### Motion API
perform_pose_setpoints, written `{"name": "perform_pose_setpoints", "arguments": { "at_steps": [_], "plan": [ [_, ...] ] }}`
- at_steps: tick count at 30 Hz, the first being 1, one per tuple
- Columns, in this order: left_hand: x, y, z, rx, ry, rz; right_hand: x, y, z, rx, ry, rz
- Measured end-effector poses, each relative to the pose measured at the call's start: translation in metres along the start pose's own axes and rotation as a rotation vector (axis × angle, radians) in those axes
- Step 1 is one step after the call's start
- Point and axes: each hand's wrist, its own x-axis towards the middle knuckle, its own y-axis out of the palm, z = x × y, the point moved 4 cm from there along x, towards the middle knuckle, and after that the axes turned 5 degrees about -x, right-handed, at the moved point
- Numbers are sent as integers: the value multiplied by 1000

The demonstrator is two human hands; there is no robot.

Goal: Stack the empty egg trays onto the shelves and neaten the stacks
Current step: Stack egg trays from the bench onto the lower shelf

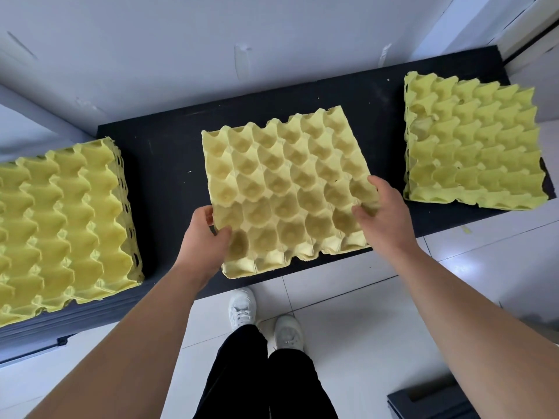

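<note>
- A single pale yellow moulded-pulp egg tray [287,189], dimpled with rows of round cups and scalloped along its edges, sits at the centre of the frame over the flat matte black shelf [169,164]; its near edge overhangs the shelf front.
- The left hand [205,234] pinches the tray's lower-left corner, thumb on top in a cup, fingers under the rim.
- The right hand [381,213] grips the tray's lower-right side, thumb and fingertips curled onto the cup ridges.
- A tall stack of brighter yellow-green pulp trays [66,222] fills the left of the frame, layered edges showing.
- A lower stack of the same yellow-green trays [472,143] lies at the upper right, slightly skewed, one corner past the shelf edge.
- Below: glossy white floor tiles [363,297], white lace-up sneakers [242,306], black trousers [257,373].
- Pale grey wall [181,55] behind the shelf.
</note>
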Motion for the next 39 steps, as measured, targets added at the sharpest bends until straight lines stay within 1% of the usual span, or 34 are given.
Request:
{"name": "perform_pose_setpoints", "arguments": {
  "at_steps": [3,5,8,13,17,20,23,26,33,36,39],
  "plan": [
    [-3,0,4,-119,-32,-17,-3,-11,3,49,-57,-65],
    [-4,3,10,-200,-89,-20,-2,-14,3,72,-50,-73],
    [-2,5,16,-258,-153,3,5,-16,-1,140,56,-24],
    [1,2,15,-331,-155,20,12,-16,-12,256,128,94],
    [2,1,10,-394,-159,37,6,-11,-14,314,125,146],
    [0,1,8,-427,-128,39,3,-9,-18,376,136,159],
    [-1,1,9,-441,-114,35,1,-11,-19,417,145,209],
    [-3,-2,11,-381,-103,40,-2,-16,-11,457,135,216],
    [-13,-12,2,-222,-31,-6,-7,-26,8,419,59,140],
    [-13,-18,3,-72,-3,-17,-6,-19,9,383,47,162],
    [-12,-23,9,94,44,-67,-3,-10,8,340,38,162]
  ]
}}
